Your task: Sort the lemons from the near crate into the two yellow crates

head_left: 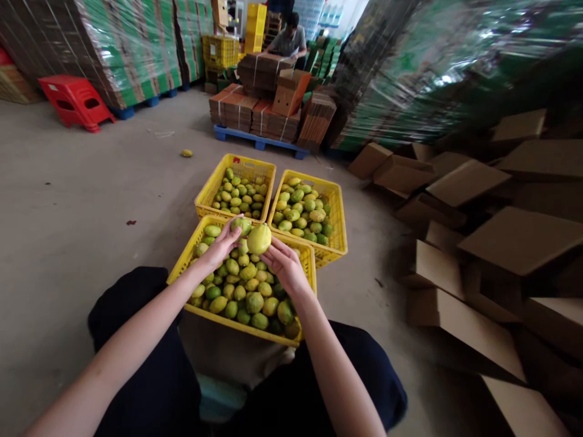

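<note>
Over the nearest yellow crate (246,332), which is full of green and yellow lemons (248,271), I hold one fruit in each hand. My left hand (224,241) is closed around a green lemon (241,226). My right hand (283,262) grips a larger, paler yellow lemon (259,239) by its right side. The two fruits are close beside each other. Just beyond stand a left crate (203,197) and a right crate (337,224), both yellow and partly filled with lemons of mixed green and yellow.
A single lemon (186,153) lies on the floor. Cardboard boxes (473,182) are heaped at the right. Flattened cartons sit on a blue pallet (259,142) ahead, with a person (291,41) behind them. A red stool (76,102) and wrapped stacks (132,48) are at the left.
</note>
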{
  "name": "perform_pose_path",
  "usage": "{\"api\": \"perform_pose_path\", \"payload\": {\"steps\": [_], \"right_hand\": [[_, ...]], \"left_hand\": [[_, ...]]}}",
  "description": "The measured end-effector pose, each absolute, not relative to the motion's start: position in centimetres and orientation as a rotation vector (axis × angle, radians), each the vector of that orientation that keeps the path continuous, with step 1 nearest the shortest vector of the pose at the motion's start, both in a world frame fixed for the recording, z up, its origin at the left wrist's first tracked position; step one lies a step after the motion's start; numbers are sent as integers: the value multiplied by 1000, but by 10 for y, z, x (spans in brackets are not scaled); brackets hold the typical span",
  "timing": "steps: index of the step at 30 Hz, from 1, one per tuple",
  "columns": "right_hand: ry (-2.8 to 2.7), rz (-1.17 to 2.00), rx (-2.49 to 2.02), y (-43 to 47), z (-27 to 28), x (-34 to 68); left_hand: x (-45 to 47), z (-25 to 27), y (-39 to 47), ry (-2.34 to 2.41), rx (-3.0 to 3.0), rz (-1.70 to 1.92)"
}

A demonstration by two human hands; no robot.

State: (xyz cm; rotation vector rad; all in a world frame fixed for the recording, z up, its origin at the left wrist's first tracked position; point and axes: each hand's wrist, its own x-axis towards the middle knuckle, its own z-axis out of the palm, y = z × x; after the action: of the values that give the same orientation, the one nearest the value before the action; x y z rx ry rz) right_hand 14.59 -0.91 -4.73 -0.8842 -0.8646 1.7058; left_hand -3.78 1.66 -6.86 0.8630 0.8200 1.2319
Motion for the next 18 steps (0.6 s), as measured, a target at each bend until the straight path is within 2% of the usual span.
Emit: {"api": "perform_pose_path", "payload": {"steps": [9, 12, 18], "right_hand": [[-735, 1870, -1004, -10, -45, 143], [-752, 1970, -1108, -7, -46, 145], [-842, 1974, -1148, -4, -52, 148]], "left_hand": [[-36, -71, 15, 977, 822, 1166], [-36, -68, 16, 1026, 691, 1051], [-37, -69, 16, 1117, 659, 877]]}}
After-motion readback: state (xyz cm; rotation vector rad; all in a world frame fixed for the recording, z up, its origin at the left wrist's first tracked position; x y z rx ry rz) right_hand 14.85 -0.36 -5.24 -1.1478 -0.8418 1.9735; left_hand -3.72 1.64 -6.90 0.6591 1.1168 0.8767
